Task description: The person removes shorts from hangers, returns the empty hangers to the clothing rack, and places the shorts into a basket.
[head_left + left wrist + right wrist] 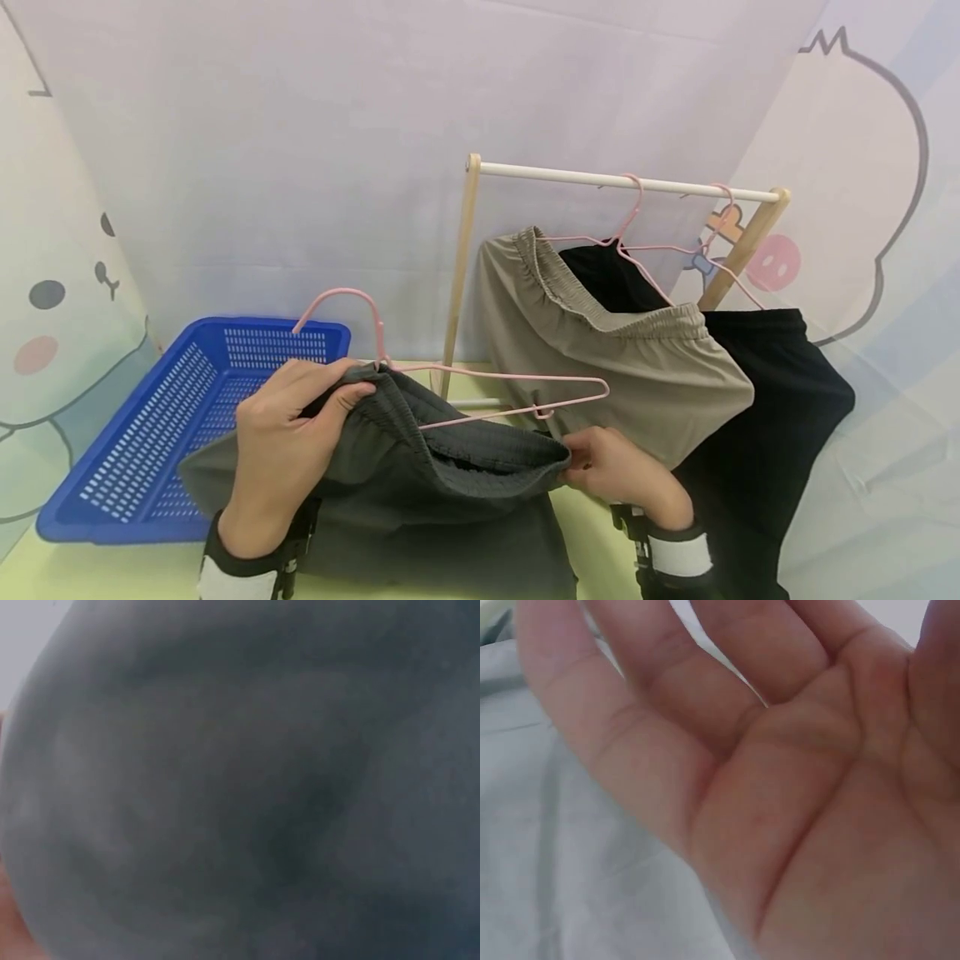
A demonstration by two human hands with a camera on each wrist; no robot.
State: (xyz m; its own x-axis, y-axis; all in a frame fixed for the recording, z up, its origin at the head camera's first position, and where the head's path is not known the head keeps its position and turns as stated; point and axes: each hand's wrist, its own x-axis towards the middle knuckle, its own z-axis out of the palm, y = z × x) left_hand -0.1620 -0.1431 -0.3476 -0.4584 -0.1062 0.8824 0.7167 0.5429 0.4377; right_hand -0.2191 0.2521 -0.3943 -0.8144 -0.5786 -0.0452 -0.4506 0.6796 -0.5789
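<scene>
Dark grey elastic-waist pants point(450, 533) spread across the lower middle of the head view, waistband facing up. My left hand point(288, 442) pinches the left end of the waistband between thumb and fingers, close to the hook of a pink hanger point(495, 374). One side of the hanger sits inside the waistband; the other sticks out above it. At the opposite end of the waistband, my right hand point(618, 471) pinches the edge. Blurred grey fabric point(225, 787) nearly fills the left wrist view. In the right wrist view, the right palm point(810, 795) shows, its fingertips out of frame.
A blue perforated basket point(112, 433) stands at the left on the yellow-green table point(97, 575). Behind and to the right is a rack with a white rail point(555, 174). Beige pants point(600, 358) and black pants point(757, 433) hang there on pink hangers.
</scene>
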